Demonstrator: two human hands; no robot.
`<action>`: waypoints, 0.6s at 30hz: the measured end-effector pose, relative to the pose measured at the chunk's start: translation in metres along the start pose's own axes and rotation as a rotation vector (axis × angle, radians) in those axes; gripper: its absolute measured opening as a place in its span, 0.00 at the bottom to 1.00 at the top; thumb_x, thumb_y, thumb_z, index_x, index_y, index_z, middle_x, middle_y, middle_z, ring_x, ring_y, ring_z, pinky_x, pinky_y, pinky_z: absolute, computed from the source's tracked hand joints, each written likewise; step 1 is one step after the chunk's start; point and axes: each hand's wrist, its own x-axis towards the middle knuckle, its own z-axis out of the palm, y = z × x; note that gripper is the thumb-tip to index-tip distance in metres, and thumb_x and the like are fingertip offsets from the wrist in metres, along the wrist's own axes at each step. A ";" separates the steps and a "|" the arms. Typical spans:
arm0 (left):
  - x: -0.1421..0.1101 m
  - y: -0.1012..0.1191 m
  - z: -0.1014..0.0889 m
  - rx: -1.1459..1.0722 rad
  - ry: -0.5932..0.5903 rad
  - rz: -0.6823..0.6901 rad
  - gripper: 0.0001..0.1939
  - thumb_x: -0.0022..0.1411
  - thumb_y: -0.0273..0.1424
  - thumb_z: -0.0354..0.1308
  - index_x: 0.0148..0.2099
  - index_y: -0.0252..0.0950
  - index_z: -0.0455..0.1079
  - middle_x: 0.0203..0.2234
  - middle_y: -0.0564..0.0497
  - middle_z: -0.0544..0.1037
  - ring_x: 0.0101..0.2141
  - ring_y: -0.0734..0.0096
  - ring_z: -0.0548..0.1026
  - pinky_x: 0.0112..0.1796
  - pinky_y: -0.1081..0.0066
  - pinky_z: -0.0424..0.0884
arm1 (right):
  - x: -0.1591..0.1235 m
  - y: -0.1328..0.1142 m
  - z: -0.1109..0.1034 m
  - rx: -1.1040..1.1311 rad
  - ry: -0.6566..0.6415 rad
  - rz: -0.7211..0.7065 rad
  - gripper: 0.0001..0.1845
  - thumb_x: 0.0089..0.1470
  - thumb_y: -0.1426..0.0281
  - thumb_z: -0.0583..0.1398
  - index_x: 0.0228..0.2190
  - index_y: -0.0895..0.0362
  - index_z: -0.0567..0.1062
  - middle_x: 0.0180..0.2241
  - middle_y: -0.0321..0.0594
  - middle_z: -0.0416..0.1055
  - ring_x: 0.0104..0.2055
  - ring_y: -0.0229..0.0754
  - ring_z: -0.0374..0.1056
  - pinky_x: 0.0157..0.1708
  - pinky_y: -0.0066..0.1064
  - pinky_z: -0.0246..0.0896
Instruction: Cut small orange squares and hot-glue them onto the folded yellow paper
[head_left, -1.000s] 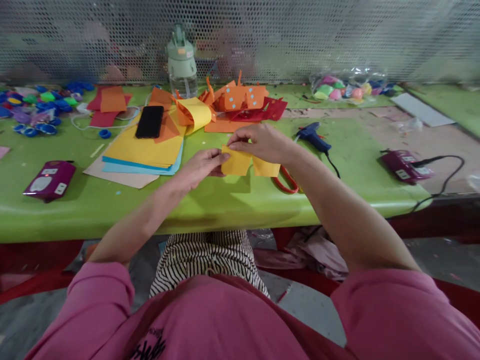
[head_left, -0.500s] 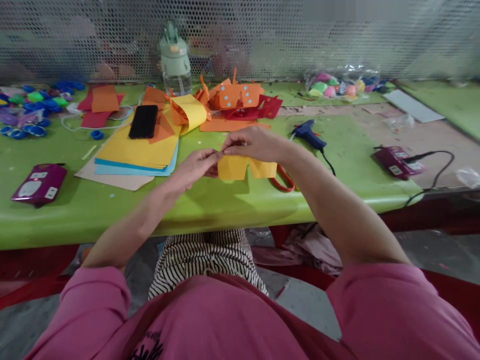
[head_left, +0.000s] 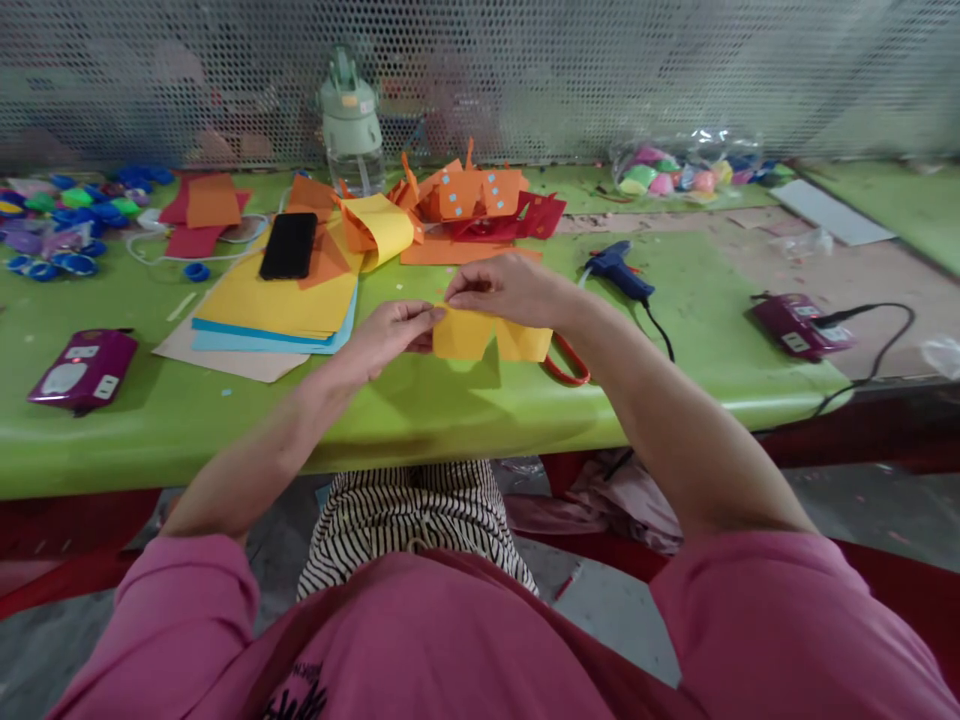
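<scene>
Off to the right of the phone (head_left: 289,246) and in front of it, a notched yellow paper (head_left: 462,336) is hanging over the bench (head_left: 465,425). Compared with a second ago, the right hand (head_left: 510,284) is reaching closer to the paper's phone-side corner, so work is probably centring there. The left hand (head_left: 402,328) is pinching that corner between thumb and fingers; the right is arching above it, fingertips drawn nearly together, though whether they are gripping paper cannot be told.

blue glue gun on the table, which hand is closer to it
Right. The right hand is to the left of the glue gun, at the yellow paper's upper edge; the left hand is farther left, at the paper's left end.
</scene>
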 end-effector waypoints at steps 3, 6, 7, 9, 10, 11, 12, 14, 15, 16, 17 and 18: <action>0.000 -0.001 -0.001 0.016 0.013 0.049 0.18 0.57 0.46 0.65 0.32 0.35 0.72 0.28 0.52 0.79 0.30 0.74 0.76 0.40 0.70 0.74 | -0.002 -0.005 0.000 -0.039 0.009 -0.008 0.13 0.55 0.61 0.61 0.34 0.56 0.81 0.29 0.35 0.76 0.31 0.37 0.64 0.32 0.30 0.53; 0.000 -0.002 -0.002 0.023 0.000 0.083 0.18 0.55 0.46 0.68 0.33 0.36 0.72 0.28 0.53 0.77 0.30 0.75 0.75 0.40 0.70 0.74 | -0.002 -0.010 0.000 -0.068 0.035 0.003 0.12 0.56 0.62 0.60 0.32 0.56 0.80 0.26 0.33 0.73 0.29 0.35 0.61 0.31 0.30 0.51; -0.001 -0.003 -0.002 0.030 0.001 0.089 0.17 0.54 0.45 0.69 0.33 0.36 0.72 0.27 0.54 0.77 0.30 0.76 0.74 0.40 0.71 0.74 | -0.002 -0.011 0.000 -0.070 0.046 0.001 0.11 0.56 0.63 0.60 0.32 0.56 0.80 0.25 0.33 0.72 0.28 0.35 0.60 0.31 0.30 0.51; -0.002 -0.003 -0.001 0.043 0.019 0.099 0.17 0.53 0.44 0.69 0.33 0.36 0.72 0.26 0.55 0.75 0.28 0.77 0.72 0.37 0.73 0.73 | -0.002 -0.013 0.001 -0.069 0.058 -0.015 0.12 0.56 0.62 0.60 0.31 0.55 0.79 0.24 0.32 0.70 0.27 0.35 0.59 0.30 0.29 0.51; -0.003 -0.003 0.000 0.046 0.029 0.104 0.16 0.54 0.43 0.69 0.32 0.36 0.72 0.25 0.55 0.74 0.27 0.77 0.72 0.36 0.73 0.73 | -0.003 -0.013 0.001 -0.069 0.060 -0.024 0.12 0.56 0.61 0.60 0.31 0.55 0.79 0.23 0.32 0.69 0.27 0.34 0.58 0.30 0.29 0.50; -0.004 -0.002 0.001 0.050 0.037 0.106 0.16 0.55 0.42 0.68 0.32 0.36 0.71 0.24 0.56 0.73 0.27 0.78 0.71 0.36 0.74 0.73 | -0.003 -0.014 0.002 -0.070 0.067 -0.033 0.12 0.55 0.61 0.60 0.30 0.55 0.78 0.23 0.31 0.68 0.27 0.34 0.57 0.30 0.29 0.50; -0.005 -0.001 0.003 0.055 0.046 0.106 0.15 0.55 0.42 0.68 0.32 0.35 0.71 0.24 0.56 0.73 0.26 0.78 0.71 0.35 0.74 0.72 | -0.004 -0.015 0.002 -0.071 0.077 -0.038 0.12 0.55 0.61 0.60 0.29 0.56 0.78 0.22 0.31 0.67 0.27 0.34 0.57 0.30 0.29 0.50; -0.007 0.001 0.007 0.067 0.065 0.088 0.14 0.56 0.39 0.68 0.31 0.35 0.71 0.24 0.56 0.72 0.26 0.79 0.70 0.35 0.74 0.72 | -0.004 -0.016 0.003 -0.073 0.093 -0.044 0.12 0.55 0.62 0.60 0.27 0.56 0.76 0.21 0.31 0.66 0.26 0.34 0.56 0.30 0.29 0.49; -0.007 0.002 0.008 0.066 0.074 0.075 0.13 0.55 0.39 0.68 0.31 0.35 0.71 0.23 0.56 0.72 0.25 0.79 0.70 0.34 0.74 0.72 | -0.004 -0.017 0.003 -0.073 0.093 -0.046 0.12 0.54 0.63 0.59 0.26 0.56 0.76 0.21 0.31 0.65 0.26 0.34 0.55 0.30 0.29 0.49; -0.008 0.003 0.010 0.059 0.077 0.063 0.13 0.55 0.38 0.69 0.31 0.35 0.71 0.23 0.56 0.72 0.25 0.79 0.70 0.34 0.75 0.72 | -0.004 -0.017 0.004 -0.073 0.088 -0.047 0.11 0.54 0.63 0.59 0.25 0.56 0.75 0.21 0.30 0.65 0.26 0.34 0.55 0.30 0.29 0.49; -0.008 0.003 0.011 0.046 0.074 0.052 0.14 0.54 0.38 0.69 0.30 0.35 0.71 0.23 0.56 0.73 0.25 0.79 0.70 0.34 0.75 0.72 | -0.004 -0.016 0.004 -0.074 0.079 -0.046 0.11 0.54 0.64 0.59 0.25 0.56 0.75 0.21 0.30 0.64 0.26 0.33 0.55 0.29 0.29 0.49; -0.009 0.003 0.012 0.030 0.071 0.044 0.14 0.53 0.38 0.70 0.30 0.35 0.71 0.23 0.57 0.73 0.25 0.79 0.70 0.34 0.75 0.73 | -0.004 -0.016 0.004 -0.075 0.072 -0.042 0.11 0.53 0.64 0.59 0.24 0.56 0.75 0.21 0.30 0.64 0.26 0.33 0.55 0.29 0.29 0.49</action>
